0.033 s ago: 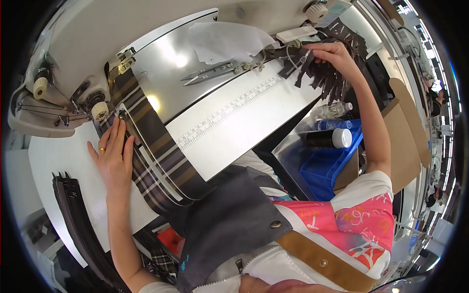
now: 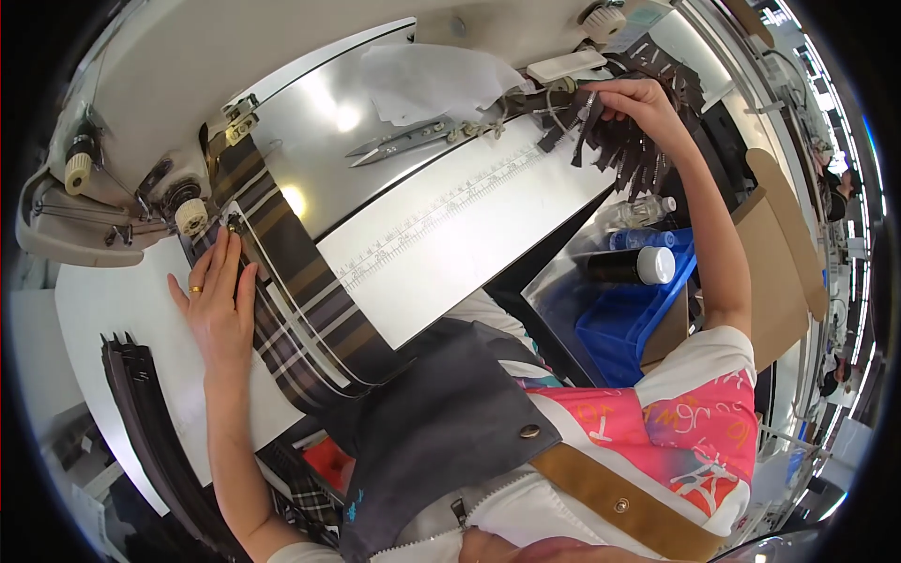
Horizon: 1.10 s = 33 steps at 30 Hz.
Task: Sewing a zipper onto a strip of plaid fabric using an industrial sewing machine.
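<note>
Brown plaid fabric (image 2: 319, 291) lies under the head of a sewing machine (image 2: 192, 211) and hangs over the front edge of the work surface. A pale zipper-like strip (image 2: 314, 347) runs along it. My left hand (image 2: 221, 300), with a ring on one finger, rests flat on the fabric, its fingertips close to the presser foot. At the far right, my right hand (image 2: 638, 101) pinches the end of a dark zipper (image 2: 587, 113) with metal teeth. That zipper hangs among a bundle of dark zippers (image 2: 633, 155); the exact fingertip contact is partly hidden.
Thread snips (image 2: 404, 143) lie on the metal plate beside white paper (image 2: 436, 83). A printed ruler (image 2: 441, 211) crosses the white table. Bottles (image 2: 631, 266), a blue bin (image 2: 615, 324) and a cardboard box (image 2: 774, 272) stand right. Dark strips (image 2: 155, 403) hang at left.
</note>
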Tool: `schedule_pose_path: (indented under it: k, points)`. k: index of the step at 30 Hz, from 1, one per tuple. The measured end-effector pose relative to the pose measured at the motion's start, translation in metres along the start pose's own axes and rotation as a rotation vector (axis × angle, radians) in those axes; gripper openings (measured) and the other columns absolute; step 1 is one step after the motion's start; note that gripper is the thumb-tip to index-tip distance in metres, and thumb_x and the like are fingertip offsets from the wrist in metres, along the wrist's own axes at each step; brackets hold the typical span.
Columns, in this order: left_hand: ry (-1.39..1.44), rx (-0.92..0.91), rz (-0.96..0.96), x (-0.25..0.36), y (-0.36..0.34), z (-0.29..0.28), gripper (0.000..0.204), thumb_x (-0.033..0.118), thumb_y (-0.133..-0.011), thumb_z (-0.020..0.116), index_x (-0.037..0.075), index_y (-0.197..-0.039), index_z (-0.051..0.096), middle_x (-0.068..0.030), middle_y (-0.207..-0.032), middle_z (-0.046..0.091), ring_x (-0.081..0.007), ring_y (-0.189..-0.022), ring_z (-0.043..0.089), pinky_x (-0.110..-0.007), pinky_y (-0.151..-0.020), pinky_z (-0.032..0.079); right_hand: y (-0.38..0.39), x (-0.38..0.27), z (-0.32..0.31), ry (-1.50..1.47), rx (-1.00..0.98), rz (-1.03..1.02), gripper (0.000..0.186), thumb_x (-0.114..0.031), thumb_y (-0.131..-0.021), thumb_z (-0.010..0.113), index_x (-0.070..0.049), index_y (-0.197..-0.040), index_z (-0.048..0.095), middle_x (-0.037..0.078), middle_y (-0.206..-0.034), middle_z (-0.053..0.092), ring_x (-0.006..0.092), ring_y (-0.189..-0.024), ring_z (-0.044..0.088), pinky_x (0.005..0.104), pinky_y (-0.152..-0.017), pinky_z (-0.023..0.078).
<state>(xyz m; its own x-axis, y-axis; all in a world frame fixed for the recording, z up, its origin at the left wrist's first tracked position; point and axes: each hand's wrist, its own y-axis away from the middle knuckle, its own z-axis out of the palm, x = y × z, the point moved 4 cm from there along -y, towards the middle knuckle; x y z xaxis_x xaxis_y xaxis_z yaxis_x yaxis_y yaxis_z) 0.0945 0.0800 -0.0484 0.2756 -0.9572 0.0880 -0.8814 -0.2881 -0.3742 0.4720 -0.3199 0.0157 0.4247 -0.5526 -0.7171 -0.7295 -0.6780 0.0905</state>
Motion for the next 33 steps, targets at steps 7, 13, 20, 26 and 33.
schedule_pose_path:
  k: [7,13,20,26,33]
  points:
    - [0.477,-0.095,0.073,0.053,0.003,-0.041,0.056,0.02,-0.081,0.077,0.005,-0.131,0.058,-0.0083,-0.134,0.059,-0.025,-0.124,0.053,-0.047,-0.113,0.023,0.073,-0.163,0.107,0.587,0.338,-1.081,0.031,-0.003,-0.069,0.066,-0.006,-0.1,0.068,0.008,-0.104,0.069,0.0227,-0.089,0.068,0.0327,-0.075,0.058]
    - [0.697,-0.495,0.058,0.126,0.017,-0.067,0.047,0.014,-0.083,0.075,-0.003,-0.123,0.059,-0.0137,-0.11,0.069,-0.0192,-0.097,0.067,-0.031,-0.082,0.052,0.079,-0.234,0.187,0.288,-0.223,-1.072,0.022,-0.024,-0.077,0.071,-0.005,-0.075,0.058,0.006,-0.067,0.056,0.0232,-0.058,0.058,0.0337,-0.054,0.042]
    - [1.381,-1.234,-0.303,0.07,0.073,-0.073,0.022,0.011,-0.097,0.055,-0.004,-0.106,0.067,-0.0095,-0.091,0.073,-0.0124,-0.086,0.068,-0.025,-0.079,0.052,0.019,-0.271,0.193,0.024,-1.022,-0.864,0.028,-0.026,-0.079,0.071,-0.001,-0.072,0.062,0.015,-0.059,0.058,0.0361,-0.062,0.06,0.0431,-0.053,0.043]
    - [1.7,-0.825,-0.663,0.085,0.075,-0.077,0.031,0.013,-0.101,0.049,-0.006,-0.125,0.054,-0.0169,-0.113,0.067,-0.018,-0.104,0.064,-0.029,-0.092,0.049,0.051,-0.296,0.245,0.508,-0.757,-1.266,0.024,-0.015,-0.074,0.067,-0.004,-0.093,0.06,0.005,-0.086,0.06,0.0227,-0.081,0.062,0.0349,-0.069,0.043]
    - [1.985,-0.721,-0.764,0.083,0.082,-0.066,0.028,0.011,-0.099,0.051,-0.005,-0.121,0.056,-0.0226,-0.111,0.068,-0.0262,-0.107,0.065,-0.036,-0.097,0.047,0.019,-0.259,0.289,0.125,-0.065,-1.205,0.028,-0.005,-0.072,0.064,-0.001,-0.1,0.065,0.011,-0.105,0.066,0.0265,-0.079,0.066,0.0354,-0.068,0.052]
